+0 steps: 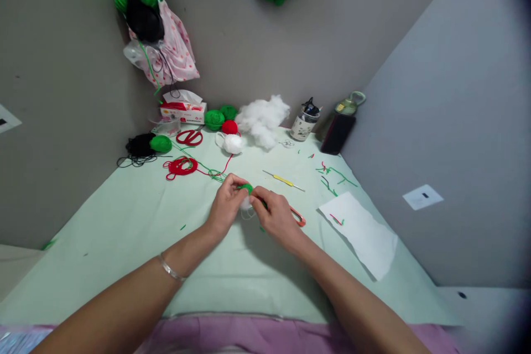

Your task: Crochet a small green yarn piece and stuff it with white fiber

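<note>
My left hand (226, 203) is closed, its thumb and fingers pinching a small green crochet piece (248, 188). Close against that piece, my right hand (274, 214) is closed too; what lies inside its fingers is hidden. Below the green piece, between the hands, shows a white bit (246, 204) with a thin pale strand looping down. An orange loop-shaped handle (298, 217) sticks out beyond my right hand; I cannot tell whether the hand touches it. Green and red yarn strands (216, 174) run over the table behind my left hand. A yellow-handled crochet hook (283, 180) lies beyond my right hand.
Red scissors (189, 138), a red yarn coil (182, 166), green yarn balls (214, 119), white yarn (232, 144) and white stuffing (263, 120) sit toward the back. A jar (304, 123) and a phone (338, 134) stand back right. White paper (360, 235) lies right, near yarn scraps (342, 176).
</note>
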### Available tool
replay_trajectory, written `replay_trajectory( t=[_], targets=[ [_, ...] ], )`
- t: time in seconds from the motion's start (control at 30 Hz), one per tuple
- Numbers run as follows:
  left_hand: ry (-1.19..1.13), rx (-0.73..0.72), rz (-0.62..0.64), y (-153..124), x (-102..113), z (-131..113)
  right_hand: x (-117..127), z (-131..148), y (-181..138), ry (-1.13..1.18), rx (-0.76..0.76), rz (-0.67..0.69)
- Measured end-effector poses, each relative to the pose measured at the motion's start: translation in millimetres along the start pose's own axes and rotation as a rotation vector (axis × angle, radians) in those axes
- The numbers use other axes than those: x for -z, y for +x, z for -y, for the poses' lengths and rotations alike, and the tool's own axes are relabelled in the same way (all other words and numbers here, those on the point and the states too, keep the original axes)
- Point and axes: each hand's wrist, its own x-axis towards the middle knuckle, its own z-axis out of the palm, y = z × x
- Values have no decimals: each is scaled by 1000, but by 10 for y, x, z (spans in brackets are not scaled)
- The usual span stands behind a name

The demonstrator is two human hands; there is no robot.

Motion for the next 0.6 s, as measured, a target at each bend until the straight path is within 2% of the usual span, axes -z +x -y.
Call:
replay_trajectory(
  t=[0.2,0.43,0.6],
  targets=[
    [-50,56,-51,-30,-36,-16,-64,-52,65,82,-38,-19],
    [-72,62,63,-81,-25,-42,12,-178,173,210,-133,-73],
    [-22,43,101,-48,-14,-38,75,-202,183,249,-134,-32]
  ],
)
